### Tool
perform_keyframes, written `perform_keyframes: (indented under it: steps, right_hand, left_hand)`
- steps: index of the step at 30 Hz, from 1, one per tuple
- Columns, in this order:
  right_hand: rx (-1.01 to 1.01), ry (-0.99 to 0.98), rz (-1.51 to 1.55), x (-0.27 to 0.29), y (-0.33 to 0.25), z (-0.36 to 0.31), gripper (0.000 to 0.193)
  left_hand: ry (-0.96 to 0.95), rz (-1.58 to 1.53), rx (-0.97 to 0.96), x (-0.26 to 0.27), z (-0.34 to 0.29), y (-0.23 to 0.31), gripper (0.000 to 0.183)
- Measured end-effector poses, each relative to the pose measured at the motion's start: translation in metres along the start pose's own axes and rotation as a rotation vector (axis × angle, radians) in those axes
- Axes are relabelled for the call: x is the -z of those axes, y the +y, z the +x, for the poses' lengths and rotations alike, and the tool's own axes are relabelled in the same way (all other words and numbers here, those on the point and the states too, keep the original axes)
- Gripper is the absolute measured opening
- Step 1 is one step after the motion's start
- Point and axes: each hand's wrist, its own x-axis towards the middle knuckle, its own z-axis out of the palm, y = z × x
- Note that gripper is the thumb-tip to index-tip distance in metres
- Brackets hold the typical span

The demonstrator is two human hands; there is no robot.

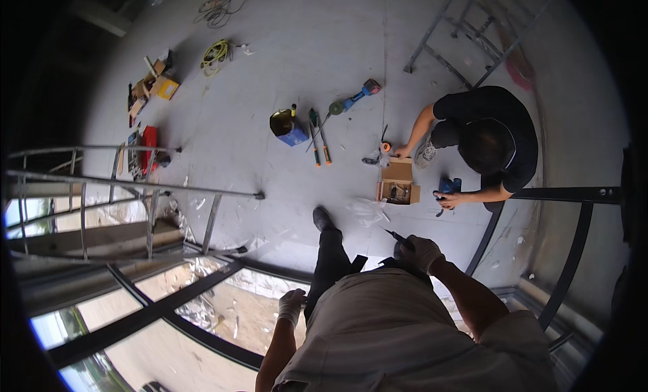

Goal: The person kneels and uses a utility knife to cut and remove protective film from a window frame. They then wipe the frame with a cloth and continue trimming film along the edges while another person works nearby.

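Observation:
My right hand (424, 255), in a pale glove, is closed around a dark-handled screwdriver (401, 239). Its thin shaft points forward and left, toward the floor beyond my waist. Beside my left leg hangs my left hand (292, 305), also gloved, with the fingers curled in; anything inside them is hidden. Ahead of the screwdriver lie a clear plastic bag (368, 210) and an opened cardboard box (397, 171) with small dark parts inside. A crouching person (496, 139) has one hand at the box's far flap and the other on a blue power tool (448, 185).
A blue angle grinder (356, 97), bolt cutters (319, 137) and a blue open container (289, 127) lie ahead. Metal ladders stand at left (135, 183) and far right (472, 38). Dark frame bars (145, 316) and window openings flank me. Cartons (152, 88) and coiled cables (215, 54) sit farther off.

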Motion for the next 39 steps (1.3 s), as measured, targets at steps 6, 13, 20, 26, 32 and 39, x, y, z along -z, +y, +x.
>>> perform_keyframes:
  steps: [6,13,20,26,32,39]
  right_hand:
    - [-0.113,0.032,0.071,-0.035,-0.106,0.073,0.038]
    - [-0.002,0.005,0.121,-0.044,-0.231,0.150,0.043]
    - [-0.086,0.001,0.140,-0.020,-0.282,0.208,0.042]
    - [-0.008,0.043,0.186,-0.012,-0.303,0.288,0.038]
    - [-0.032,0.026,0.184,0.040,-0.359,0.345,0.039]
    - [-0.091,0.142,0.201,0.048,-0.403,0.409,0.044]
  left_hand:
    - [-0.082,0.131,-0.125,0.113,0.118,0.119,0.026]
    - [0.085,-0.098,-0.173,0.126,0.120,0.355,0.017]
    - [-0.102,-0.002,-0.177,0.127,0.185,0.357,0.021]
    - [-0.219,0.461,-0.282,0.158,0.206,0.348,0.023]
    - [0.032,0.269,-0.018,0.135,0.210,0.467,0.023]
    - [-0.153,0.297,-0.369,0.104,0.241,0.622,0.024]
